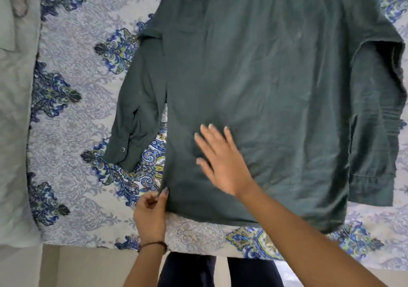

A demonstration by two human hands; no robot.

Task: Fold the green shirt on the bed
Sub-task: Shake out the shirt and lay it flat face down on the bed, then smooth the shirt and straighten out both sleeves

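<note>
The dark green shirt (276, 92) lies back side up, spread flat on the bed (72, 119), collar end far from me. Its left sleeve (136, 110) hangs beside the body with a snap on the cuff. Its right sleeve (379, 132) is bent back along the right edge. My left hand (151, 211) pinches the shirt's lower left hem corner. My right hand (220, 161) lies flat with fingers spread on the lower left part of the shirt's back.
The bedspread is pale with blue and green floral medallions. A light green cloth (13, 132) covers the bed's left side. The bed's near edge (198, 251) runs across the bottom, with my dark trousers (194, 271) below it.
</note>
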